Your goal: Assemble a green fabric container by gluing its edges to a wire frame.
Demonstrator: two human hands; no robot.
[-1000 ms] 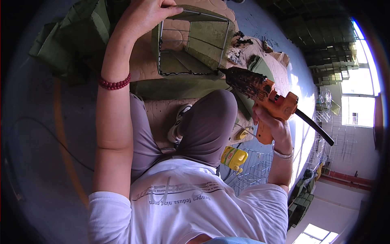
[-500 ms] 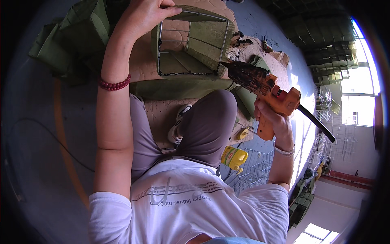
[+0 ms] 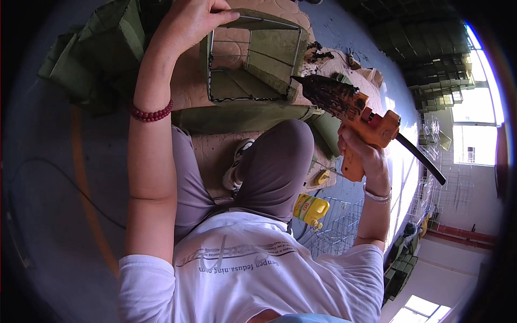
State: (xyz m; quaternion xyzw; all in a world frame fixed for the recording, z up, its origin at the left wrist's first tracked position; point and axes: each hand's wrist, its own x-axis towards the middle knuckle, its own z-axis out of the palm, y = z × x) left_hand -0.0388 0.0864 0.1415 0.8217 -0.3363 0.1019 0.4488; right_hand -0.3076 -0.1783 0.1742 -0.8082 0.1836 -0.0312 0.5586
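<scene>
Daylight glares through a window (image 3: pixel 484 142). Below the window, a pale wall (image 3: pixel 458 293) carries a red pipe (image 3: pixel 463 237); left of the window, sunlight (image 3: pixel 401 168) streaks the blue-grey floor (image 3: pixel 43 226), an orange line (image 3: pixel 80 175) running farther left.

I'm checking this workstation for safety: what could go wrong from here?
1. The black residue caked on the front of the orange glue gun might drip or smear onto the green wire-framed box, whose right edge is close to the tip.
2. The right hand holds the gun near the person's bent knee, so a drip could mark the trousers.
3. With the left hand only at its far rim, the box could shift if pushed.
</scene>
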